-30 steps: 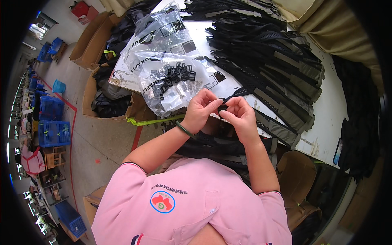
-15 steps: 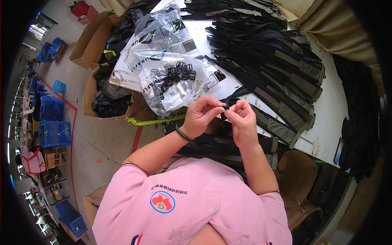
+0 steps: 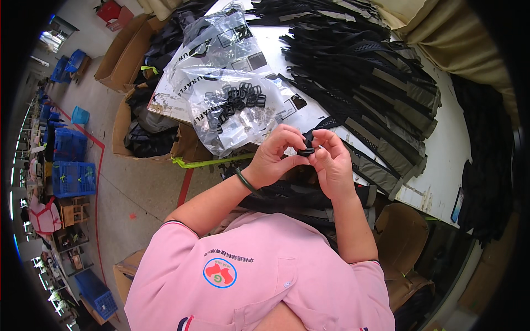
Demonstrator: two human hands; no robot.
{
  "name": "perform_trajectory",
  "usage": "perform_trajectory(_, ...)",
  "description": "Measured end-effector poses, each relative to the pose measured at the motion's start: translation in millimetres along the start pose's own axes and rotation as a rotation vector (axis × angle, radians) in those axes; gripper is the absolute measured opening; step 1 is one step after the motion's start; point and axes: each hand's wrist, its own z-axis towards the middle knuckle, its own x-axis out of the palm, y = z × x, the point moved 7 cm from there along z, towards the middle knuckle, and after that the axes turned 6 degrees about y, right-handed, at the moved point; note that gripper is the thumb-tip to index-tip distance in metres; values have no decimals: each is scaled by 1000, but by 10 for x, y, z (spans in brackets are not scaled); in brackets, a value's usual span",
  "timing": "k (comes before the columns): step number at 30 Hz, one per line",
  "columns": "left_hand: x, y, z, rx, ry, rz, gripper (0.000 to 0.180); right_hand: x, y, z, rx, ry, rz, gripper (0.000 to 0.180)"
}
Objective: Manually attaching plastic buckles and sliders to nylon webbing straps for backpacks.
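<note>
Close together at the table's near edge, both hands work on a small black buckle [image 3: 306,151]. My left hand [image 3: 274,156] pinches it between thumb and fingers. On the other side, my right hand [image 3: 335,164] is closed with its fingertips at the buckle and a black webbing strap [image 3: 311,137]. How the strap runs through the buckle is partly hidden by fingers. Just beyond my left hand lies a clear plastic bag [image 3: 204,129] with several loose black buckles [image 3: 236,100] on it or in it; I cannot tell which.
Many black mesh straps with grey ends [image 3: 381,91] fan across the white table [image 3: 441,165]. Cardboard boxes [image 3: 118,127] holding dark fabric stand to the left. A yellow-green strip [image 3: 207,164] hangs by the near edge. Blue crates [image 3: 73,179] line the floor farther left.
The black buckle has turned and now shows more clearly between my fingers. My right hand has shifted slightly right and its fingers have loosened; my left fingers have lifted a little.
</note>
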Motion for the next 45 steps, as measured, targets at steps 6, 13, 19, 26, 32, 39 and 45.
perform_trajectory(6, 48, -202, 66, 35, 157, 467, 15, -28, 210, 47, 28, 50, -706, 15)
perform_trajectory(13, 220, -192, -26, -19, 272, 407, 17, 44, 334, 38, -27, 57, -748, 13)
perform_trajectory(19, -202, 32, -619, -492, -173, -730, 17, -700, 240, -283, 284, 181, -1396, 23)
perform_trajectory(26, -892, 526, -1817, -806, -496, -165, 21, -990, -232, -1201, 666, 299, -1379, 26)
perform_trajectory(32, -1017, 521, -1935, -889, -537, 24, 24, -803, 167, -309, 381, 189, -1397, 27)
perform_trajectory(39, -672, 115, -1079, -510, -167, 410, 18, -913, 684, 692, -439, -328, -2013, 18)
perform_trajectory(45, -119, 632, -353, -700, 85, -254, 41, -726, 737, 431, -331, -207, -1575, 17)
